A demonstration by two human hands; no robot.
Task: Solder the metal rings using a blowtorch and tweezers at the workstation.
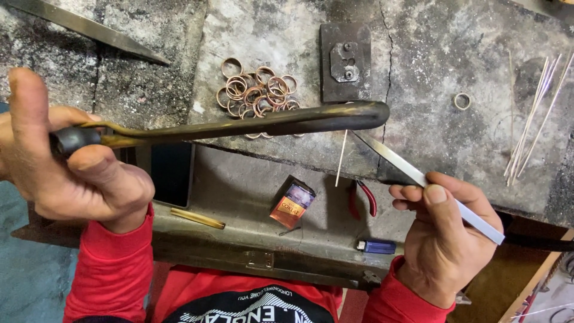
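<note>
small orange-and-purple rectangular packet (292, 203) on lower shelf, dark blank screen (171, 172) left of it

A metal workshop: scorched stone bench (454, 54), heap of copper rings (257, 93), thin wire rods (532, 113).

— What do you have lying on the surface (430, 72) ahead of you?

— You've got a heap of copper-coloured rings (258, 91) near the middle, a dark metal plate (345, 61) with screws just right of it, and one pale ring (461, 100) lying well apart. Thin wires (532, 116) fan out at your far right.

— And lower down?

— On your lower ledge sit a small orange box (292, 203), red-handled pliers (363, 197), a blue lighter (376, 246), a brass-coloured stick (197, 218) and a dark flat screen (171, 172).
</note>
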